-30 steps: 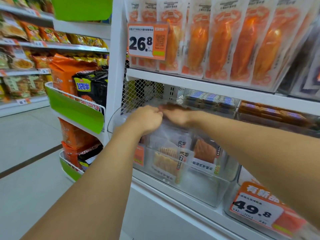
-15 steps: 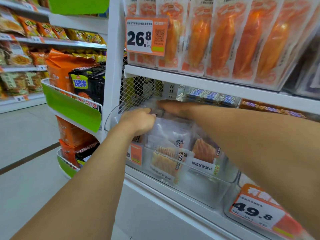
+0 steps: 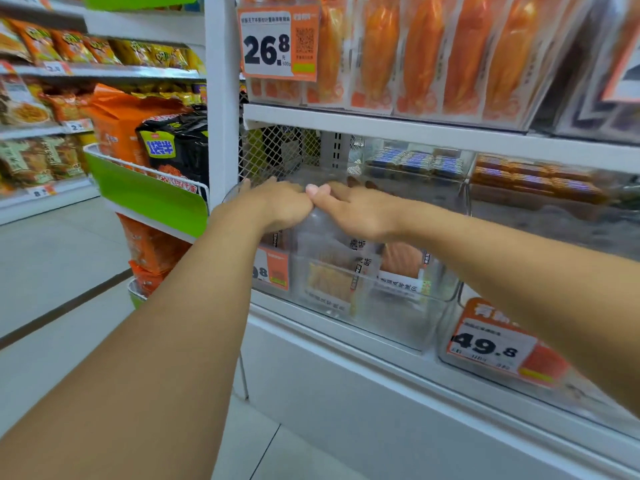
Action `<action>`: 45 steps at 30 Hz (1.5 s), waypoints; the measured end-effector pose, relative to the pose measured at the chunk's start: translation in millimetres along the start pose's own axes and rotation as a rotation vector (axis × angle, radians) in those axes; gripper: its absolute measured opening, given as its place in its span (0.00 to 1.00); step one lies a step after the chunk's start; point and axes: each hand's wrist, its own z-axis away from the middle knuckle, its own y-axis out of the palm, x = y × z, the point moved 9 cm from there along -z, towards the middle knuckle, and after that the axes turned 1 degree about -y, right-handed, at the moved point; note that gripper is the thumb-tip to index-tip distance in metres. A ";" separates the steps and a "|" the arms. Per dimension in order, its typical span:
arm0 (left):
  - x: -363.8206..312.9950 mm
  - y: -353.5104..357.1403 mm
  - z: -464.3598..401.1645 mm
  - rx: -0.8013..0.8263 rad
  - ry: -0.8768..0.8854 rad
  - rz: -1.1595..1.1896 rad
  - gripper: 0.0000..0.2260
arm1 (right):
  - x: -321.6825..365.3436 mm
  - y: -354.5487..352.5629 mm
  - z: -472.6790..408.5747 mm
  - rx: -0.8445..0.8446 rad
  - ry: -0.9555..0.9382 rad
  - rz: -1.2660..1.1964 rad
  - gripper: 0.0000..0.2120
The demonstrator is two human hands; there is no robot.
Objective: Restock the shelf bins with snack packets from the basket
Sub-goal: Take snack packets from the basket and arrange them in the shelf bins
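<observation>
A clear plastic bin stands on the middle shelf with several pale snack packets upright inside it. My left hand and my right hand meet above the bin's left part, thumbs touching. Between them they pinch the top of a clear snack packet that hangs down into the bin. The right hand's fingers reach forward over the packets behind. The packet's lower part is blurred behind the bin wall. No basket is in view.
The shelf board sits close above my hands, loaded with orange packets. Neighbouring clear bins hold wrapped bars. Price tags 26.8 and 49.8 hang on the shelf edges. A green-fronted wire rack juts out at left.
Both hands have stayed over the bin. The left hand dipped lower and is now back up beside the right, so the thumbs touch again. The camera drifted slightly.
</observation>
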 end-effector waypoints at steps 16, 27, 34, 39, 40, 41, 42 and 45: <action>-55.1 -34.4 70.1 -0.354 0.078 0.100 0.18 | -19.3 14.0 79.3 0.031 0.393 -0.866 0.37; -40.8 17.1 86.8 -0.311 0.037 0.010 0.23 | -23.3 32.3 62.4 0.015 0.582 -1.068 0.36; -43.3 7.2 82.0 -0.373 0.036 0.076 0.24 | -18.9 44.8 60.5 0.135 0.644 -1.160 0.45; -75.1 12.6 75.9 -0.314 0.187 -0.068 0.23 | -21.9 38.4 63.5 0.095 0.573 -1.178 0.38; -75.1 22.8 73.2 -0.230 0.192 -0.060 0.22 | -29.2 30.3 66.9 0.026 0.588 -1.147 0.34; -71.9 31.3 70.8 -0.165 0.183 -0.049 0.22 | -36.6 19.7 67.6 -0.045 0.572 -1.070 0.31; -68.1 36.1 70.2 -0.131 0.173 -0.051 0.22 | -42.9 8.3 67.3 -0.107 0.539 -0.941 0.30; -67.2 25.2 73.5 -0.235 0.185 0.000 0.23 | -54.2 -9.8 72.9 -0.064 0.463 -0.533 0.22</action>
